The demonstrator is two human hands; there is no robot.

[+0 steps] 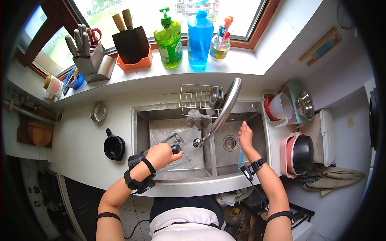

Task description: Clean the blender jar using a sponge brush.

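My left hand [161,155] grips the black handle of a clear blender jar [173,165]. The jar lies tilted over the left basin of a steel double sink [214,156], its dark base toward the left rim. Close to its mouth is the spout of a curved steel faucet [224,111]; a pale blur there looks like running water. Over the right basin is my right hand [245,137], seen edge-on with its fingers pointing away from me. A light-blue strip [240,159] shows beside that wrist; whether the hand holds it cannot be told.
A black lid [114,147] and a small steel bowl [98,112] sit on the left counter. Behind the faucet is a wire rack [196,96] with a grey cloth [196,118]. Pink and black basins [301,155] stand right. Bottles [200,42] and a knife block [89,61] line the sill.
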